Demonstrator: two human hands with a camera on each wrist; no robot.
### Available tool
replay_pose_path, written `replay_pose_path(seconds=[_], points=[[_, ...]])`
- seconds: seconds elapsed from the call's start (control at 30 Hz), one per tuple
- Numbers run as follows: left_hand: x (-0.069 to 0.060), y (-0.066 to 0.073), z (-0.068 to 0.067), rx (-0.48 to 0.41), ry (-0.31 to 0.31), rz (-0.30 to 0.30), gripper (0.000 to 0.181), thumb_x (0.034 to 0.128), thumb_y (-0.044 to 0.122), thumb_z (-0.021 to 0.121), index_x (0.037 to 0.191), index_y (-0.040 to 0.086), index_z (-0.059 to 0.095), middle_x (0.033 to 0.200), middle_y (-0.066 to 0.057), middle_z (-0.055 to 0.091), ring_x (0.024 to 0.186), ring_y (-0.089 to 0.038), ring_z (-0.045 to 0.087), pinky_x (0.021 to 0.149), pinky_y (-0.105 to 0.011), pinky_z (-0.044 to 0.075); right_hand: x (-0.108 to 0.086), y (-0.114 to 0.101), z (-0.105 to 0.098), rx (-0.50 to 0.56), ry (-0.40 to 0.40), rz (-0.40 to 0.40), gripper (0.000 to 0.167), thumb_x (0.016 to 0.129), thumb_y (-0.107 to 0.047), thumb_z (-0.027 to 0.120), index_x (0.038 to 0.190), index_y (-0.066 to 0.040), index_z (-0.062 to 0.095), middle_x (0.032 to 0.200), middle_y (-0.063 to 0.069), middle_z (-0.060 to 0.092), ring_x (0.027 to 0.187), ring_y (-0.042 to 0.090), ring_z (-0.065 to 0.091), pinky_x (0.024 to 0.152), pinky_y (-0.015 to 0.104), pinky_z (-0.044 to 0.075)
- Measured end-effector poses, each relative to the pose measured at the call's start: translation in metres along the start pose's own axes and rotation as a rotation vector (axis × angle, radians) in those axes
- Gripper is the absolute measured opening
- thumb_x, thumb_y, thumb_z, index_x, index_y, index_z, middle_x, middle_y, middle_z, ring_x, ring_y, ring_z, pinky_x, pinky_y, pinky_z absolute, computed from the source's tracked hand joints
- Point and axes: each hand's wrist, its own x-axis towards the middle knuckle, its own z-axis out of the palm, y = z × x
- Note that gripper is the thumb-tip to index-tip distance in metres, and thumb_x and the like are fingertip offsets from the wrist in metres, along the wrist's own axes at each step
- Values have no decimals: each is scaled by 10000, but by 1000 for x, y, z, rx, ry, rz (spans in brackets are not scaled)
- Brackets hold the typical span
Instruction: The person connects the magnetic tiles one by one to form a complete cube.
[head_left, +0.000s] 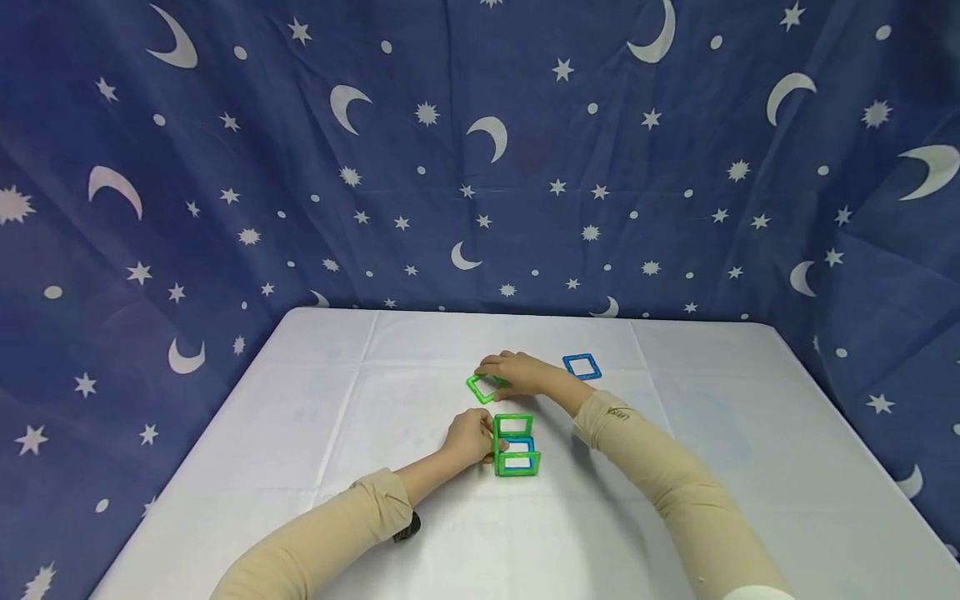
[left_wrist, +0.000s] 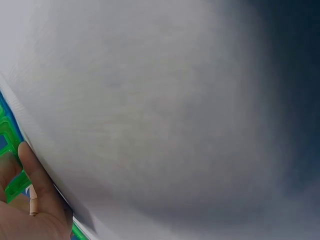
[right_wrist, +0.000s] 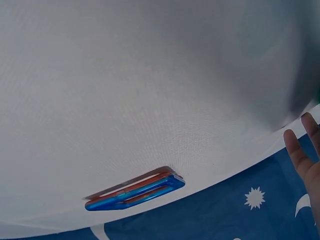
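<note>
In the head view, several green square magnetic tile frames stand joined around a blue one [head_left: 533,447], as an open-sided structure [head_left: 517,456] on the table. My left hand [head_left: 471,437] grips its left wall, with a fingertip showing on the inner side. Green edges of it also appear beside the fingers in the left wrist view. Farther back, my right hand [head_left: 521,373] holds a loose green square tile [head_left: 476,392] between thumb and fingers. Only fingers of that hand [right_wrist: 298,156] show at the right wrist view's edge, and its grip on the tile is mostly out of frame there.
A blue square tile [head_left: 594,367] lies flat behind the right forearm, seen also in the right wrist view. White cloth covers the table [head_left: 360,417]. A dark blue curtain [head_left: 525,150] with moons and stars hangs behind and at both sides.
</note>
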Motion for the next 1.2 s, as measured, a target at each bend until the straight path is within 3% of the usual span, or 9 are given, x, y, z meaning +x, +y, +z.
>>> replay_pose_path(seconds=[0.4,0.67,0.9,1.2], points=[[-1,3,-1,-2,7,1,228,747,55,781,749,17,556,492,29,463,357,-29,467,403,-169,458,-5,0,3,-30,58,-20,596,894,-305,639,1379,-20,441,1332,130,506,1213,283,497,1007,405,454],[1,1,0,-8,20,-10,243,723,33,793,714,25,550,475,44,438,337,-14,455,390,-146,426,-10,-3,1,33,103,2,652,885,-314,654,1385,31,417,1268,161,540,1168,276,522,1007,368,454],[0,1,-2,-11,15,-14,238,738,41,784,728,24,547,466,35,458,336,-24,453,391,-146,413,-17,-2,-2,32,115,30,700,865,-359,671,1385,34,414,1224,150,563,1127,265,550,977,357,477],[-1,0,0,13,11,33,199,751,45,770,771,-3,579,466,38,471,349,-21,453,387,-133,406,-23,-1,-2,-8,134,65,725,842,-404,689,1372,23,438,1199,155,580,1077,259,587,939,358,501]])
